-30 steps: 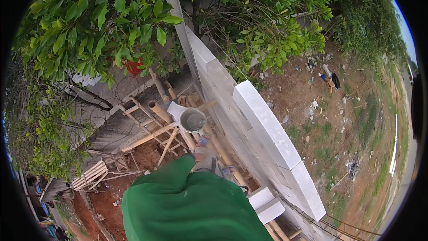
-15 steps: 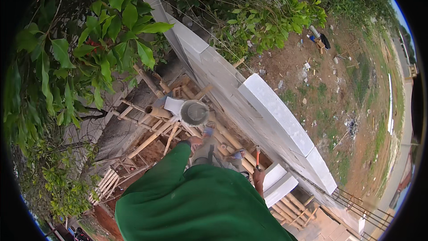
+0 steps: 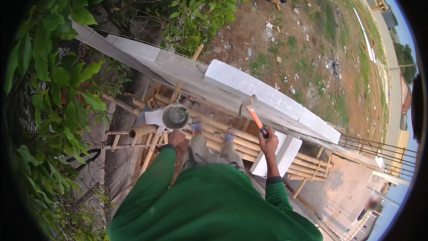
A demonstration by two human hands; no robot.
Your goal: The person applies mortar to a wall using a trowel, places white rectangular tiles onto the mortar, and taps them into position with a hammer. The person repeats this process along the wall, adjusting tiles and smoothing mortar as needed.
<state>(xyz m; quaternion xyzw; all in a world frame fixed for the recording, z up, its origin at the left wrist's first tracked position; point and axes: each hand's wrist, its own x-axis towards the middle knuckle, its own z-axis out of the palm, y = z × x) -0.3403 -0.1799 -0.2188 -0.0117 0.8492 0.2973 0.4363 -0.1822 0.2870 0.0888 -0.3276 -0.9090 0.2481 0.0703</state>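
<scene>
My right hand [image 3: 269,143] is closed around the black grip of a hammer [image 3: 256,118] with an orange shaft. Its metal head, curved on one side, is raised near the face of the pale block wall [image 3: 187,71]. My left hand [image 3: 176,138] is beside the near rim of a round bucket [image 3: 175,117] holding grey, wet-looking material. The fingers look curled, but what they hold, if anything, is hidden. Two white blocks [image 3: 289,156] lie beside my right wrist on the bamboo platform. A long white block [image 3: 252,90] tops the wall.
Bamboo poles [image 3: 214,129] form the platform under my sandalled feet [image 3: 228,135]. Leafy branches [image 3: 53,76] crowd the left. A taut string [image 3: 129,38] runs along the wall's top. Thin rods [image 3: 374,147] stick out at the right; a blurred person [image 3: 372,204] is at lower right.
My view has turned, so the wall lies flatter across it. The hammer and my right hand have come up and further into view. My left hand stays near the bucket.
</scene>
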